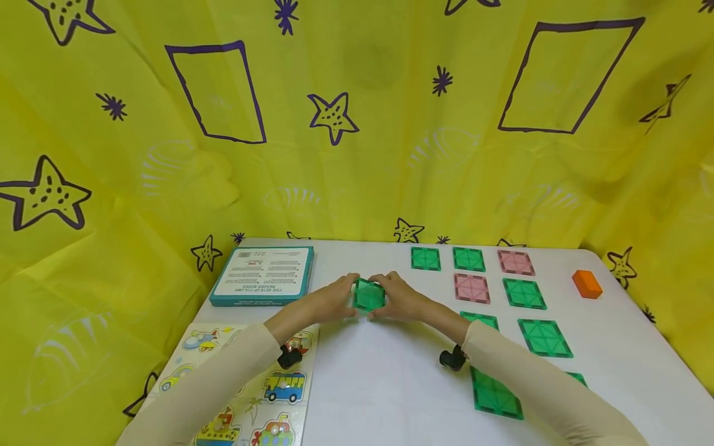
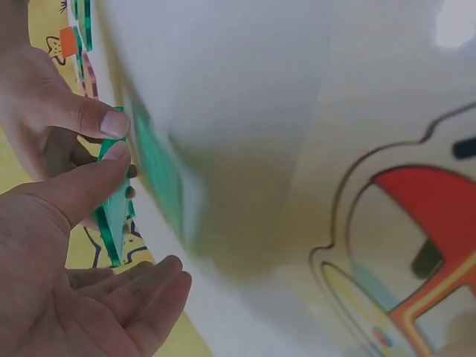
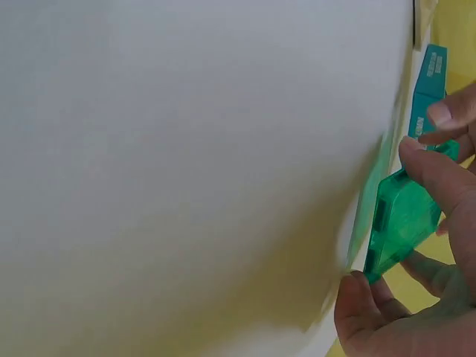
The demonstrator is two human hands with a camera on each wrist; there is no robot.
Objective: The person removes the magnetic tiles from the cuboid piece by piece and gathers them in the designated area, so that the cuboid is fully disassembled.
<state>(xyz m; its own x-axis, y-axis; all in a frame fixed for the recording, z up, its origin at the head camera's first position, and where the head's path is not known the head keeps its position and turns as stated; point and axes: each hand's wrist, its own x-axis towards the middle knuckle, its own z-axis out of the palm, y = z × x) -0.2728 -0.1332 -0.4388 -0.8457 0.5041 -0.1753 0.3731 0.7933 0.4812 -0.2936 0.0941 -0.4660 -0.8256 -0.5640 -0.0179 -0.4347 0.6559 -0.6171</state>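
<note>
Over the middle of the white table, both hands hold a translucent green magnetic tile (image 1: 369,295) up between them, tilted. My left hand (image 1: 333,300) has it at the left side; in the left wrist view its thumb presses the tile (image 2: 114,212), with the other fingers stretched out below. From the right side, my right hand (image 1: 403,298) grips the tile's edges, thumb above and fingers at the lower corner in the right wrist view. A green patch (image 2: 160,175) shows on the table surface beside the tile.
Several green tiles (image 1: 545,338) and two pink tiles (image 1: 471,288) lie in rows at the right. An orange block (image 1: 587,284) sits farther right. At the left are a teal-edged box (image 1: 262,275) and a vehicle puzzle board (image 1: 310,396) under the left forearm. Yellow curtain (image 1: 379,173) hangs behind.
</note>
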